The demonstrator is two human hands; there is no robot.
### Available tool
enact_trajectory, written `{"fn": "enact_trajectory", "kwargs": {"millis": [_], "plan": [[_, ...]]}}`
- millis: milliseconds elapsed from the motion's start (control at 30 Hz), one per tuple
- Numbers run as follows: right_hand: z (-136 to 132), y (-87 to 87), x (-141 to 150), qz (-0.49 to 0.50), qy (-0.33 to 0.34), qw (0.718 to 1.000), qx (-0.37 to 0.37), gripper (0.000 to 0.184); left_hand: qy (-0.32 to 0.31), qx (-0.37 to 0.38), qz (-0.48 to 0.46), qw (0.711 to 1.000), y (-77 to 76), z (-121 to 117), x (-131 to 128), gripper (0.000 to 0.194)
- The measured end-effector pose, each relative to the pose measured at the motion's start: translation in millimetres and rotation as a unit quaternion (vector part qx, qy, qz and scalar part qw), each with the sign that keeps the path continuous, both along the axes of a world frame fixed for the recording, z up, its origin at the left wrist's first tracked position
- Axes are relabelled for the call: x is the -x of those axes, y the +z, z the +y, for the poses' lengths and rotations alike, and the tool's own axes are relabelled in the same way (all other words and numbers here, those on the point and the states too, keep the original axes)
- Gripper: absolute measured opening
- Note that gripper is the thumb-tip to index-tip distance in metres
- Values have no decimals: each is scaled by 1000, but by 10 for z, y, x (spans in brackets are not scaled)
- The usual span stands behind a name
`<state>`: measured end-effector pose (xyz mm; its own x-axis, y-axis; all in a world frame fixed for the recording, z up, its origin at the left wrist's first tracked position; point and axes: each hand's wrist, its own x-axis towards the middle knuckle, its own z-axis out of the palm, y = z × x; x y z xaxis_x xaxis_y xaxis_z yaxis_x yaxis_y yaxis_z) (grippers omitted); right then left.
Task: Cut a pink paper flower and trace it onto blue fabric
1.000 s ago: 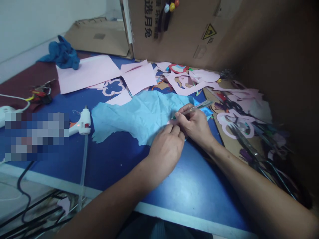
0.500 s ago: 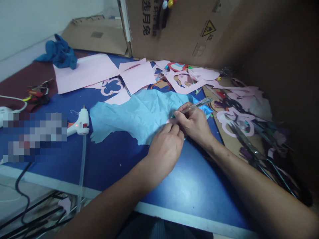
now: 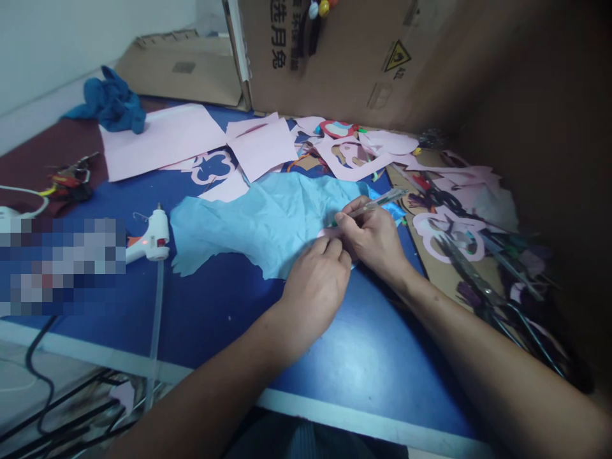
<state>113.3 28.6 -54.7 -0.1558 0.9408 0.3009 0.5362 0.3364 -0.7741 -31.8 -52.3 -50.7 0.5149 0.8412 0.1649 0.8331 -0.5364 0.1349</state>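
Right hand: I have the right hand (image 3: 375, 241) up at the centre of the table, its fingers (image 3: 351, 213) closed around a clear-barrelled pen (image 3: 377, 204), gripping it near the lower end, with the barrel angled up and to the right.
Left hand: I have the left hand (image 3: 318, 285) just below the right, knuckles up, its fingers (image 3: 332, 250) curled closed over a small pink paper piece (image 3: 324, 233). I cannot tell how firmly they pinch it.
Work piece: The visible edge of the pink piece sticks out between both hands, at the edge of a crumpled light-blue paper sheet (image 3: 253, 223). Most of it is hidden by my view of the fingers.
Work surface: A blue tabletop (image 3: 215, 312) carries the blue sheet.
Left of hands: A hot glue gun (image 3: 155, 237) lies near the blue sheet, with a clear glue stick (image 3: 155, 319) running from it.
Far side: Pink paper sheets (image 3: 160, 141) and pink cut-out stencils (image 3: 349, 158) lie scattered beside a crumpled blue cloth (image 3: 109, 105).
Right side: Scissors (image 3: 471, 284) lie over pink cut-outs (image 3: 447, 236) on a cardboard sheet (image 3: 411, 191).
Background: A cardboard box (image 3: 325, 57) stands behind the table.
Blurred area: A pixelated patch (image 3: 62, 268) hides the table's left portion.
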Motion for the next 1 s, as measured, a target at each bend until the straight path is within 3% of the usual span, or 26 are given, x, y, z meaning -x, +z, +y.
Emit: {"fn": "enact_trajectory", "kwargs": {"millis": [1000], "plan": [[-17,1,-40,32,-25,999,-8,16,-9,9,10,1000,72,14,-3,34]]}}
